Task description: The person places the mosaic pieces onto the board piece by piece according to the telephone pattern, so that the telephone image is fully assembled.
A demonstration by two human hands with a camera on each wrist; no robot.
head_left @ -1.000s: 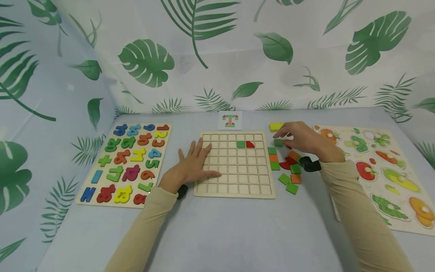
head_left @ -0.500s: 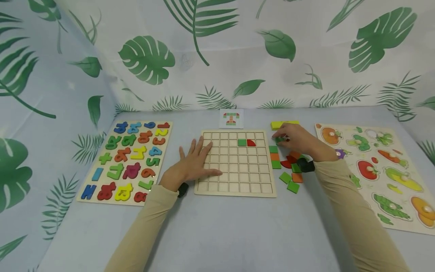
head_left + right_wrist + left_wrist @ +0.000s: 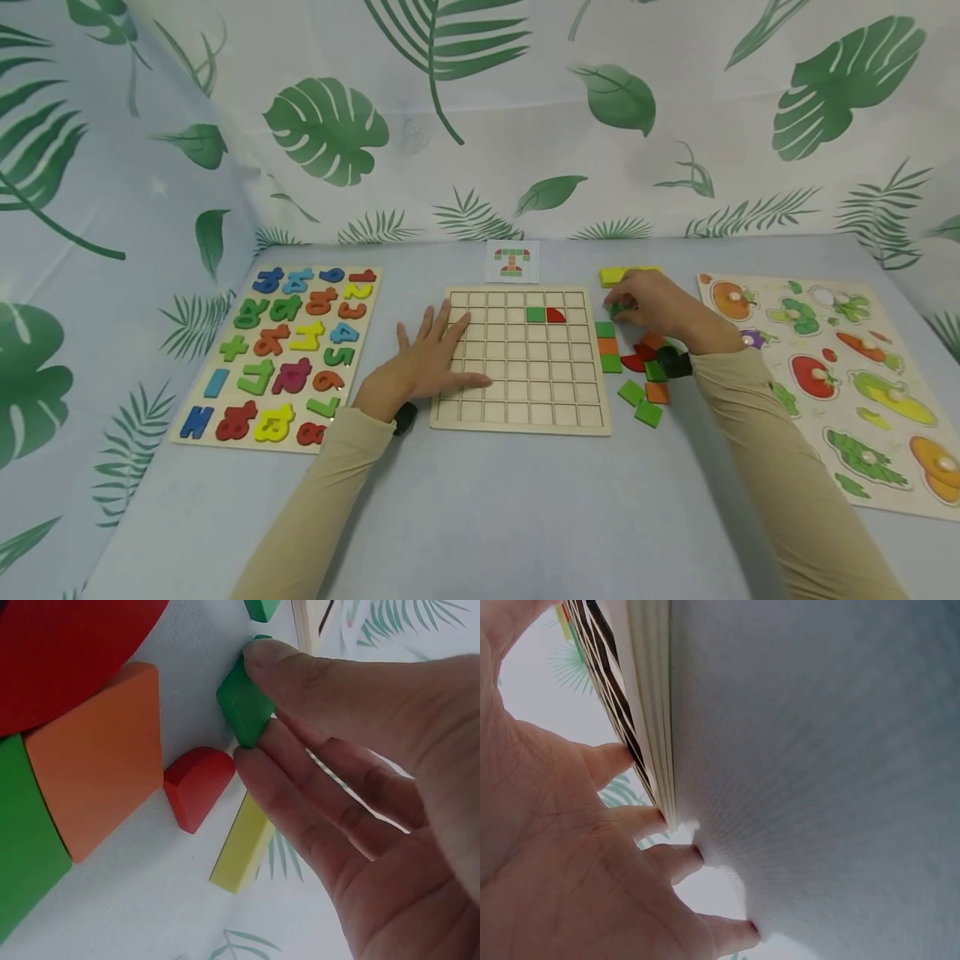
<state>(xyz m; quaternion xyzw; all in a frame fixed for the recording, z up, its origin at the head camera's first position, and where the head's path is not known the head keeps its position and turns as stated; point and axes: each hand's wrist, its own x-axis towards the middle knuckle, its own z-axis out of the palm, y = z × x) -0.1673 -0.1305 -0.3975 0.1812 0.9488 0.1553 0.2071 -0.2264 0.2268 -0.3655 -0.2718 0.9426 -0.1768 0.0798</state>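
Between the thumb and fingers of my right hand (image 3: 660,310) a green square tile (image 3: 246,701) is pinched, just right of the wooden grid board (image 3: 517,421). In the right wrist view a red quarter-round tile (image 3: 196,787) lies close to the fingertips. My left hand (image 3: 416,367) is spread over the board's left side, thumb on the grid and fingers along the edge; nothing is held in it. A green tile (image 3: 536,314) and a red quarter-round tile (image 3: 556,316) sit side by side in the board's cells.
Several loose green, orange and red tiles (image 3: 648,414) lie right of the board. Yellow pieces (image 3: 612,277) are behind them. A pattern card (image 3: 512,262) stands behind the board. A number puzzle (image 3: 281,358) is at left, a vegetable puzzle (image 3: 840,333) at right.
My right hand has come down onto the green tile, its fingertips now closed around it. The left hand stays in place on the board.
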